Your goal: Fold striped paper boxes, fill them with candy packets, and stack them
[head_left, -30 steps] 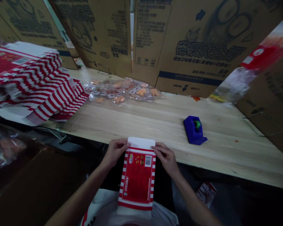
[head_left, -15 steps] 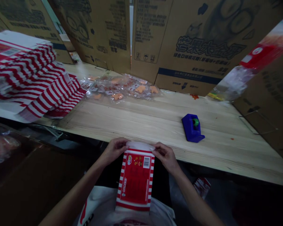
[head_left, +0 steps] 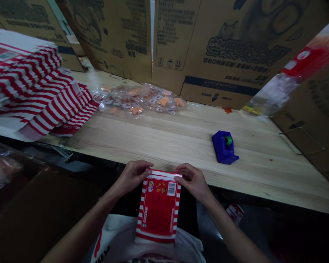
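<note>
Left hand (head_left: 134,176) and right hand (head_left: 192,182) are pinching the box (head_left: 159,208) by its far corners, apparently steadying that end. It is lying near centre, by the table (head_left: 164,133). Tape dispenser (head_left: 222,148) is sitting right, likely for easy reach.

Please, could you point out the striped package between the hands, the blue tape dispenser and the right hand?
Striped package (head_left: 158,206), head view: its red printed panel.
Blue tape dispenser (head_left: 224,151), head view: its body.
Right hand (head_left: 195,182), head view: the back of it.
</note>
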Demonstrator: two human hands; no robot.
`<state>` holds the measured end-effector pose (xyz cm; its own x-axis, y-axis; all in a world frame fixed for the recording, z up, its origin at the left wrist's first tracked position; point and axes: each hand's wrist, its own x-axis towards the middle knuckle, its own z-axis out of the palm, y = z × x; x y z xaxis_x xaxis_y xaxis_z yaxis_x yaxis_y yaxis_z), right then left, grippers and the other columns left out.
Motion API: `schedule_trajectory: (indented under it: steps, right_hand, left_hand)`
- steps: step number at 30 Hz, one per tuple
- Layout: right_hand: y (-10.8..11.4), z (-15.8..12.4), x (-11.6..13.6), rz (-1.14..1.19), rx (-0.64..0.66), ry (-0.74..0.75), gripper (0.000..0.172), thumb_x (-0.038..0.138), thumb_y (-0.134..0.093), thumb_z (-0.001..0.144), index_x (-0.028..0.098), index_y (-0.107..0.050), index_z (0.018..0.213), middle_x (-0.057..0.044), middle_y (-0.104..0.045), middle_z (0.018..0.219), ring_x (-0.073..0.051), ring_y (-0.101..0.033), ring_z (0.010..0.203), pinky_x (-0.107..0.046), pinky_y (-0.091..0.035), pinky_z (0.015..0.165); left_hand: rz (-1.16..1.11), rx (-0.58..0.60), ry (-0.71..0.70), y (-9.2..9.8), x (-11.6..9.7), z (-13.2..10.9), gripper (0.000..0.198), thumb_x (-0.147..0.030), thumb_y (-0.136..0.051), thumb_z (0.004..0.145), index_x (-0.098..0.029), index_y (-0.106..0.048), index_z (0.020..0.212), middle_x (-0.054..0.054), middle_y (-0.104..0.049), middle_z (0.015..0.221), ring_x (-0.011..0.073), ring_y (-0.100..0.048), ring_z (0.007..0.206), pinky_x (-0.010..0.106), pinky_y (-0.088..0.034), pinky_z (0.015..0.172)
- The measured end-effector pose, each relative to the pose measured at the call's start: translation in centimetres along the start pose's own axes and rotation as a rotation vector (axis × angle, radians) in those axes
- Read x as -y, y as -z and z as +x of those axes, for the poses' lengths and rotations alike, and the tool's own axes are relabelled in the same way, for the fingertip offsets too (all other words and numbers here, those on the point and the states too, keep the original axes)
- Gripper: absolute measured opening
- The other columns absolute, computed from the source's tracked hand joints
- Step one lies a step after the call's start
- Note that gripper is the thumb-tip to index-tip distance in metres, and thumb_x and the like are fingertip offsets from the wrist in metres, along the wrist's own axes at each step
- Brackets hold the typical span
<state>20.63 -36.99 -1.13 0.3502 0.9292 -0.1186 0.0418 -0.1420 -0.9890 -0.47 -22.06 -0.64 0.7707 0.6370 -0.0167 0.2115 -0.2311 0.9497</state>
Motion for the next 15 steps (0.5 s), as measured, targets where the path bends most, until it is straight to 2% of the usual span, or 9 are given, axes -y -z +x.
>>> schedule_trajectory:
  steps: [4, 7, 11, 15]
  right_hand:
    - [0.3, 0.6, 0.9, -0.009, 0.012, -0.023, 0.022, 0.035, -0.076, 0.071, 0.018, -0.064, 0.078, 0.0, -0.066, 0.067, -0.015, -0.061, 0.06, -0.026, -0.048, 0.056]
    - [0.3, 0.7, 1.1, -0.003, 0.022, -0.001, 0.02, 0.033, -0.075, 0.072, 0.018, -0.062, 0.07, 0.001, -0.063, 0.061, -0.014, -0.058, 0.055, -0.025, -0.045, 0.053]
    - [0.3, -0.1, 0.8, -0.03, 0.023, 0.073, 0.016, 0.032, -0.068, 0.081, 0.019, -0.065, 0.072, -0.003, -0.068, 0.076, -0.017, -0.062, 0.069, -0.027, -0.048, 0.062]
    - [0.2, -1.2, -0.1, -0.069, 0.002, 0.163, 0.01, 0.03, -0.07, 0.081, 0.021, -0.068, 0.084, -0.006, -0.069, 0.096, -0.021, -0.065, 0.085, -0.029, -0.051, 0.07]
  left_hand:
    - [-0.037, 0.01, 0.034, 0.1, -0.9, 0.3, 0.019, -0.031, -0.061, 0.082, -0.014, -0.07, 0.081, 0.004, -0.068, 0.071, 0.0143, -0.061, 0.064, 0.024, -0.046, 0.058]
    - [-0.061, 0.02, 0.056, 0.0, -1.2, 0.7, 0.019, -0.031, -0.063, 0.08, -0.014, -0.067, 0.072, 0.002, -0.064, 0.063, 0.0126, -0.056, 0.057, 0.022, -0.042, 0.053]
    - [-0.038, 0.045, -0.005, 0.1, -1.1, 0.7, 0.023, -0.031, -0.061, 0.082, -0.014, -0.065, 0.066, 0.002, -0.062, 0.063, 0.0121, -0.055, 0.059, 0.023, -0.042, 0.056]
    - [-0.008, 0.041, -0.099, -0.1, -0.6, -0.1, 0.016, -0.031, -0.065, 0.082, -0.015, -0.068, 0.077, 0.005, -0.066, 0.075, 0.0153, -0.061, 0.069, 0.025, -0.047, 0.062]
